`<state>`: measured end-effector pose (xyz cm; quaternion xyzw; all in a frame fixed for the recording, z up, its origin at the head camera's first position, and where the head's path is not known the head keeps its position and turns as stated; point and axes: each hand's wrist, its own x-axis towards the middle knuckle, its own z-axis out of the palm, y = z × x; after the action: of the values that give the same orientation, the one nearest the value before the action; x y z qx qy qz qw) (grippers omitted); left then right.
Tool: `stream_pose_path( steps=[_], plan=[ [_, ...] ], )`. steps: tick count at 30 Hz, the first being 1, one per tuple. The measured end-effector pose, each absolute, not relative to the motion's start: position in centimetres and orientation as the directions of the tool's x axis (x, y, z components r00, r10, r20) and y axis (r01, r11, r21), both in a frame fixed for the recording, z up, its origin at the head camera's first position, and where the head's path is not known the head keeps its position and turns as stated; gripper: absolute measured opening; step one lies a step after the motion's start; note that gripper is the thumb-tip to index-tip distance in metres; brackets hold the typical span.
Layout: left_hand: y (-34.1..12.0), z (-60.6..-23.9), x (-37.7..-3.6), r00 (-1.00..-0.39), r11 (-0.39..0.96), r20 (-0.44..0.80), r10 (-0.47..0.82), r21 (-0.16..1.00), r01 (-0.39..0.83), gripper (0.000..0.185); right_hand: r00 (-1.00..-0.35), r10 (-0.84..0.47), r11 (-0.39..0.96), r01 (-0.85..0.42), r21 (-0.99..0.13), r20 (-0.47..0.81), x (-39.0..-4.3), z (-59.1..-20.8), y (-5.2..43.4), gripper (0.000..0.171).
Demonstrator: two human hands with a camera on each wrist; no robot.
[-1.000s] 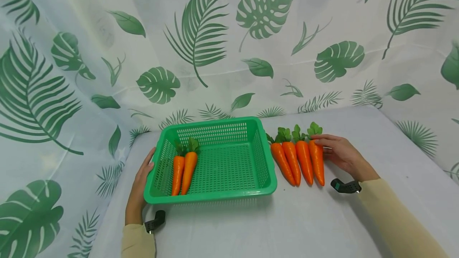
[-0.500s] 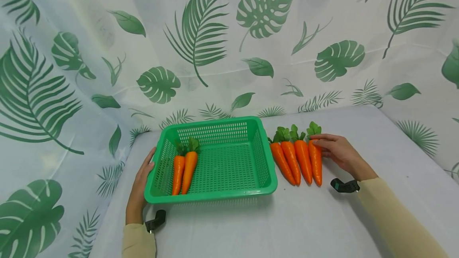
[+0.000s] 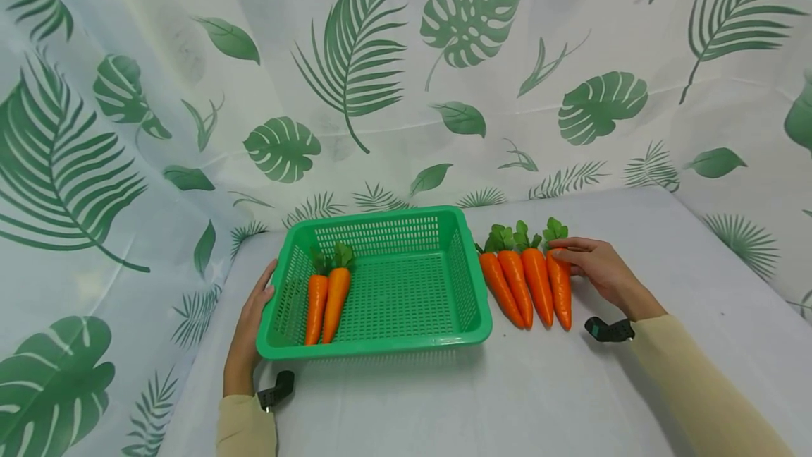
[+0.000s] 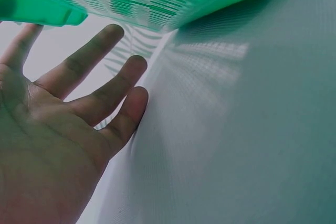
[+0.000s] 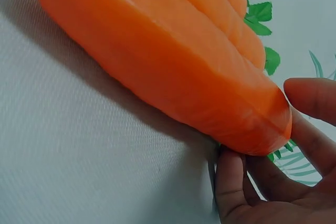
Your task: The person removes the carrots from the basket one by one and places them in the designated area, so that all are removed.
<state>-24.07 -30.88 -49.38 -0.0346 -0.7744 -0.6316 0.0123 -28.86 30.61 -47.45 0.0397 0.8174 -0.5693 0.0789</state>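
Observation:
A green plastic basket (image 3: 374, 350) with slotted walls stands on the white cloth, two orange carrots (image 3: 336, 302) inside at its left. Against the basket's left side rests my left hand (image 3: 249, 316); the left wrist view shows its fingers (image 4: 107, 90) straight and spread beside the wall. To the right of the basket, several carrots (image 3: 537, 286) with green leafy tops lie side by side, tips toward me. My right hand (image 3: 603, 273) holds the rightmost carrot (image 5: 173, 66) by its leafy end, thumb at the top, other fingers at the side and underneath.
White cloth (image 3: 444, 407) covers the table. Behind it and at both sides hang white curtains (image 3: 380, 175) printed with green leaves. A black wrist camera (image 3: 275, 390) sits on the left wrist, another black camera (image 3: 609, 330) on the right.
The rightmost carrot has shifted slightly left, closer against its neighbour, with my right hand at its top. The left hand and basket stay in place.

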Motion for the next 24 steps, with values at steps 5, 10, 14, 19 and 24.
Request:
stream_pose_path(
  steps=[5,10,14,19,24],
  plan=[
    [-30.95,-49.35,-23.99,-0.996,0.193,0.08,0.05,0.977,0.089,0.057,-0.985,-0.014,0.406,0.15,-0.901,-0.17,-28.82,-47.47,30.54,0.059],
    [-30.95,-49.31,-23.93,-0.996,0.195,0.079,0.047,0.977,0.087,0.057,-0.985,-0.009,0.424,0.15,-0.893,-0.17,-28.61,-47.4,30.47,0.06],
    [-30.92,-49.29,-24.0,-0.997,0.202,0.062,0.043,0.977,0.069,0.057,-0.984,0.01,0.422,0.165,-0.892,-0.178,-28.44,-47.21,30.4,0.06],
    [-30.86,-49.3,-24.1,-0.998,0.204,0.048,0.039,0.977,0.055,0.057,-0.98,0.03,0.418,0.191,-0.888,-0.197,-28.33,-47.06,30.49,0.062],
    [-30.84,-49.29,-24.07,-0.999,0.208,0.038,0.033,0.977,0.044,0.057,-0.982,0.032,0.425,0.184,-0.886,-0.188,-28.38,-46.96,30.92,0.067]
  ],
)
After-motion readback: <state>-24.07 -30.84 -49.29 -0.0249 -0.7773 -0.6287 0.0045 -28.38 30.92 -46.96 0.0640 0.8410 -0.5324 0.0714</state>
